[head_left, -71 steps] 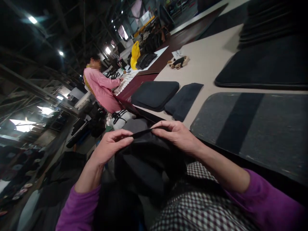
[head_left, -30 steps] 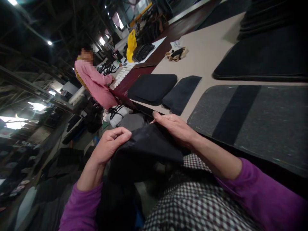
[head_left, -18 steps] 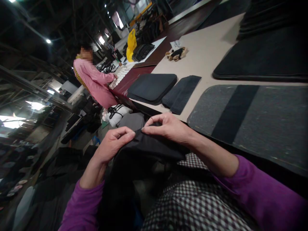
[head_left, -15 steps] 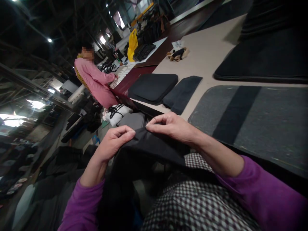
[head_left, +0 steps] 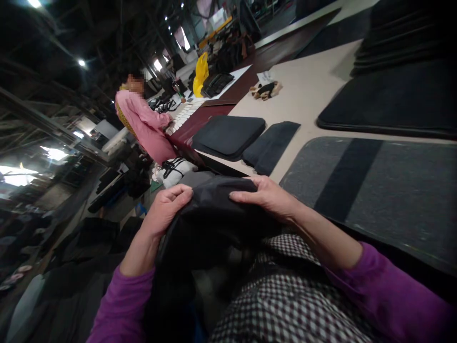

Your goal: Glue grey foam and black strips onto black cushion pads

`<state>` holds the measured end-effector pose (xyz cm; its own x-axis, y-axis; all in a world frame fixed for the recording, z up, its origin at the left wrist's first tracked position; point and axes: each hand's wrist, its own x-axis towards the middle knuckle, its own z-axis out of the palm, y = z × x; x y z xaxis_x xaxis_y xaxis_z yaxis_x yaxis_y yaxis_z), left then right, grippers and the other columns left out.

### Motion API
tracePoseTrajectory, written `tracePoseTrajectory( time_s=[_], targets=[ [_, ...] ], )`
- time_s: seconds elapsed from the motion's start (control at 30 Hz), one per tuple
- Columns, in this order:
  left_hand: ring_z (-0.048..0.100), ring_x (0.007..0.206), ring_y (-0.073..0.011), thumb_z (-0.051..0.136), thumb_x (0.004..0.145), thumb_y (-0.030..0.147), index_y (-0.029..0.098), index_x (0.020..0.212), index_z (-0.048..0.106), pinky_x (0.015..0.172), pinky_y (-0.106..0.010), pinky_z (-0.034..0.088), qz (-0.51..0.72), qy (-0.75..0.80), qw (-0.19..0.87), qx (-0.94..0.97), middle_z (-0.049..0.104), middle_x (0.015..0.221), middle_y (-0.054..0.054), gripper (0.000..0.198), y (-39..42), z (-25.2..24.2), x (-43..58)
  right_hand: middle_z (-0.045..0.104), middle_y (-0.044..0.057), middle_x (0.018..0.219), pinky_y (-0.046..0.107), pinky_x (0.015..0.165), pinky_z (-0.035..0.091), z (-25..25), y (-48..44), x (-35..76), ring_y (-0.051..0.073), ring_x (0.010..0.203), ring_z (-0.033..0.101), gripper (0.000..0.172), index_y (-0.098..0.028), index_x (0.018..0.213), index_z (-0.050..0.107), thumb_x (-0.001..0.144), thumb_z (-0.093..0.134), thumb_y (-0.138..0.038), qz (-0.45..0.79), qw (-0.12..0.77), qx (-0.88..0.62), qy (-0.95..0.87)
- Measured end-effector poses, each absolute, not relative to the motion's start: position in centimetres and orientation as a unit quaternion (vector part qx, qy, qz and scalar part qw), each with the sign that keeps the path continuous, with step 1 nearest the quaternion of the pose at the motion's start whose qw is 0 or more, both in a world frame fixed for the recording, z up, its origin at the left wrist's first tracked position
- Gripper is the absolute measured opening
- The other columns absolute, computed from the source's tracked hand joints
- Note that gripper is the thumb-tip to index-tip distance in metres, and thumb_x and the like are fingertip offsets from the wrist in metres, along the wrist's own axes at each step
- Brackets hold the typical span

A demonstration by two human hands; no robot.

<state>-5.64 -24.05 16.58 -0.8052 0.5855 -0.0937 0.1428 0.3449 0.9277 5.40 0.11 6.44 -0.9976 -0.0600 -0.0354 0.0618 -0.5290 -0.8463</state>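
Left hand pinching edge of black cloth, lower centre of frame; right hand gripping same cloth farther right, thumb on top, fingers behind. Cloth spans between both hands, hangs over checked garment, bottom centre. Right of hands: grey panel with dark band on pale table. Mid-frame: dark pad, folded dark piece beside it. Upper centre: yellow bag, any print too small to read. Upper left: person in pink at white pieces.
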Motion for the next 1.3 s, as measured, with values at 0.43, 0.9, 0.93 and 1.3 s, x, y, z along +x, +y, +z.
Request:
tracePoseTrajectory(
  time_s=[0.43, 0.9, 0.93, 1.3],
  targets=[
    [0.074, 0.084, -0.0245, 0.043, 0.09, 0.088, 0.017, 0.101, 0.083, 0.079, -0.032, 0.056, 0.493, 0.82, 0.175, 0.232, 0.08, 0.09, -0.01, 0.082, -24.6, 16.8, -5.1, 0.081, 0.005, 0.106, 0.034, 0.084, 0.061, 6.5, -0.4, 5.2, 0.022, 0.089, 0.077, 0.046, -0.023, 0.113, 0.081, 0.072, 0.095, -0.038, -0.884, -0.017, 0.009, 0.467],
    [0.071, 0.074, -0.0168, 0.086, 0.078, 0.05, 0.02, 0.096, 0.079, 0.073, -0.027, 0.056, 0.582, 0.777, 0.073, 0.227, 0.077, 0.085, 0.0, 0.036, -23.8, 19.6, -6.4, 0.08, 0.005, 0.096, 0.028, 0.072, 0.06, 4.1, 1.3, 5.1, 0.02, 0.08, 0.073, 0.045, -0.017, 0.102, 0.08, 0.068, 0.096, -0.04, -0.783, 0.107, -0.04, 0.612],
    [0.073, 0.078, -0.0187, 0.086, 0.078, 0.051, 0.019, 0.099, 0.08, 0.077, -0.029, 0.058, 0.587, 0.775, 0.064, 0.224, 0.078, 0.087, -0.001, 0.038, -23.8, 19.8, -6.7, 0.079, 0.005, 0.093, 0.028, 0.071, 0.06, 3.7, 1.3, 5.2, 0.019, 0.077, 0.073, 0.042, -0.016, 0.099, 0.08, 0.07, 0.095, -0.042, -0.785, 0.116, -0.035, 0.607],
    [0.068, 0.076, -0.0162, 0.091, 0.066, 0.044, 0.014, 0.085, 0.08, 0.07, -0.025, 0.053, 0.582, 0.787, 0.088, 0.186, 0.077, 0.083, -0.003, 0.037, -25.7, 19.6, -9.8, 0.08, 0.004, 0.1, 0.032, 0.081, 0.061, 2.6, 1.5, 5.0, 0.022, 0.085, 0.075, 0.047, -0.021, 0.115, 0.078, 0.078, 0.09, -0.048, -0.847, 0.044, 0.022, 0.53]
  ],
)
